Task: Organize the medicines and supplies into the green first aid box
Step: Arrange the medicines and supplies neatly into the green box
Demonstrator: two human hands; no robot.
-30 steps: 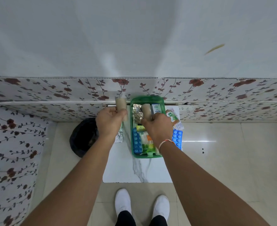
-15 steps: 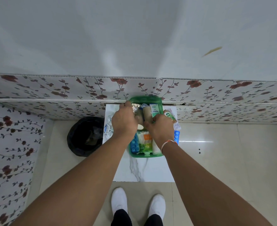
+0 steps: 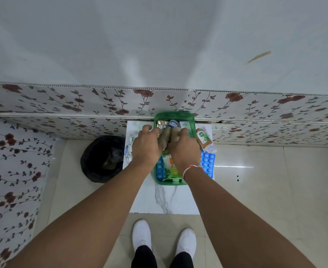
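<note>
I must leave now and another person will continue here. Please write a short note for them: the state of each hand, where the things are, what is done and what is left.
Left hand: over the green first aid box, fingers on a beige bandage roll.
Right hand: beside it, on a second beige roll.
Both rolls are being pressed into the box's middle; whether either grip is closed cannot be told.
Done: foil strip, small white carton, cotton swabs and one blue blister pack are inside.
Left: antiseptic bottle and second blue blister pack right of the box; a foil packet left of it.
</note>
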